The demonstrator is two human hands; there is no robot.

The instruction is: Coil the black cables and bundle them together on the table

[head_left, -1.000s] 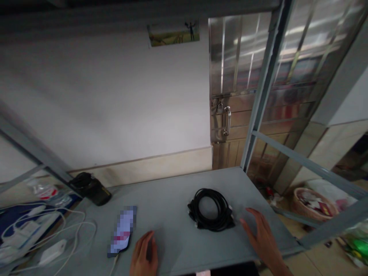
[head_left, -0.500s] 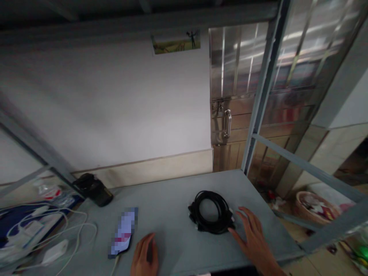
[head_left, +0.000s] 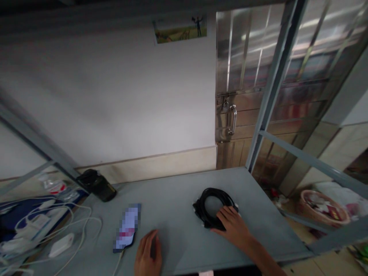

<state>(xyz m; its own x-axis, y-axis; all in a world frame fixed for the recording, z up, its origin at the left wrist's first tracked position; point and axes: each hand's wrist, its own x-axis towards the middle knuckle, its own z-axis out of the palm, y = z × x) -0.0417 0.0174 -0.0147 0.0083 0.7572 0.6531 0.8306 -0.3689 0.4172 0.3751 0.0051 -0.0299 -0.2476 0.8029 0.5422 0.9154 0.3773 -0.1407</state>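
A coil of black cable lies on the grey table, right of centre. My right hand rests on the coil's near right part, fingers curled over the loops. My left hand lies at the table's front edge with its fingers bent down on the surface, holding nothing that I can see. A phone lies just left of that hand, a white cable running from its near end.
A black device stands at the back left by a slanted metal frame bar. White chargers and cables sprawl at the left. A steel door with a handle is behind. A basket sits on the floor at right.
My right hand moved left from the bare table onto the black cable coil and closed over it. My left hand stayed where it was.
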